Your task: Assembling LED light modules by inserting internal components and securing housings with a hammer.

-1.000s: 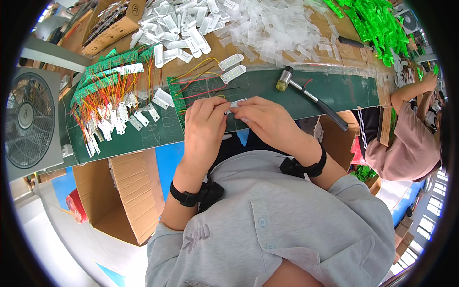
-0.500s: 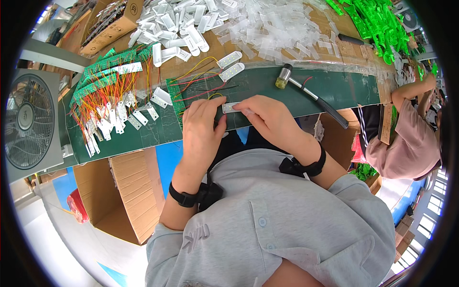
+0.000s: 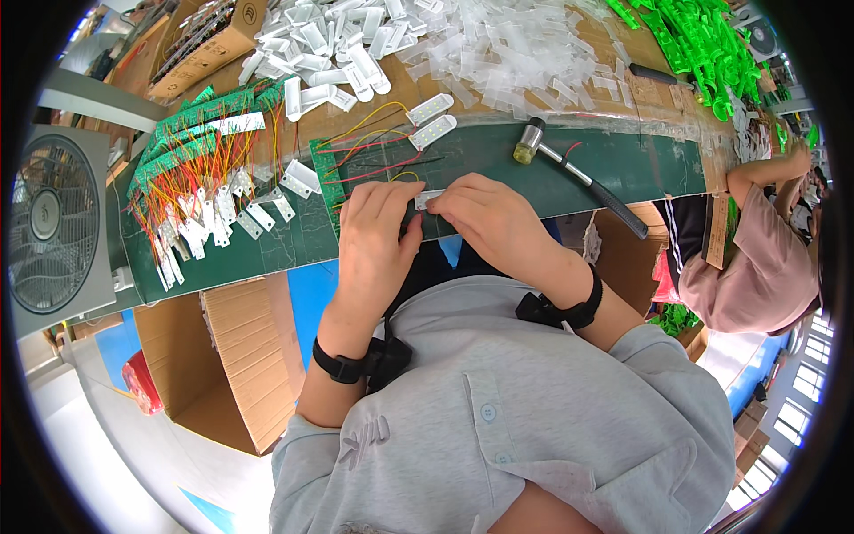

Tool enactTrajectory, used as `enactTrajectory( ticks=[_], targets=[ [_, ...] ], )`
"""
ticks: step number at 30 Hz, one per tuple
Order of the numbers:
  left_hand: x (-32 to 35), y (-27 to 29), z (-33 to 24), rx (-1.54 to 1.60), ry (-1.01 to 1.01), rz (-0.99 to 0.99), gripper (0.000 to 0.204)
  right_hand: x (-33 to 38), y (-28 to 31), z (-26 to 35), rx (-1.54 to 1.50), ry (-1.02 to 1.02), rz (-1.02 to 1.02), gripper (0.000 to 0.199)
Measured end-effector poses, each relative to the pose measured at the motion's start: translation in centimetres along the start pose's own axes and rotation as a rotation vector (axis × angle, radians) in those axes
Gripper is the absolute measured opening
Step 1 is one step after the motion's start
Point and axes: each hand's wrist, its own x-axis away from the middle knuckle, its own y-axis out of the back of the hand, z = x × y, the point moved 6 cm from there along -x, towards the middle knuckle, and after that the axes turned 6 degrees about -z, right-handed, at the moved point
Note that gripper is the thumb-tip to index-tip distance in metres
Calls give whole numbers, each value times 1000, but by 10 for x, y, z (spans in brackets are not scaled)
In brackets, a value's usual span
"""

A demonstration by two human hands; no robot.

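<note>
Small white piece (image 3: 426,200), held at its right end
Right hand (image 3: 489,218) pinches it; left hand (image 3: 377,222) curls at its left end, hold unclear.

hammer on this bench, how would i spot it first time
Find the green work surface, then look beyond and right of the right hand. The hammer lies there slantwise, its black grip poking past the near edge. Its shiny metal head sets it apart from the clear plastic strips heaped farther back.

Light grey short-sleeved shirt (image 3: 569,400), buttoned placket (image 3: 480,418), black wristbands (image 3: 341,363)
</note>
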Motion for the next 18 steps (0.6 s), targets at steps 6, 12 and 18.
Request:
enactTrajectory(
  ticks=[6,12,18],
  targets=[
    [0,-1,0,20,-24,10,40,-2,5,2,6,-29,-31,21],
    [-1,-2,2,32,-9,9,40,1,1,-7,-52,-109,-14,21],
    [2,-5,6,15,-6,28,44,-12,14,-8,51,9,-191,27]
  ],
)
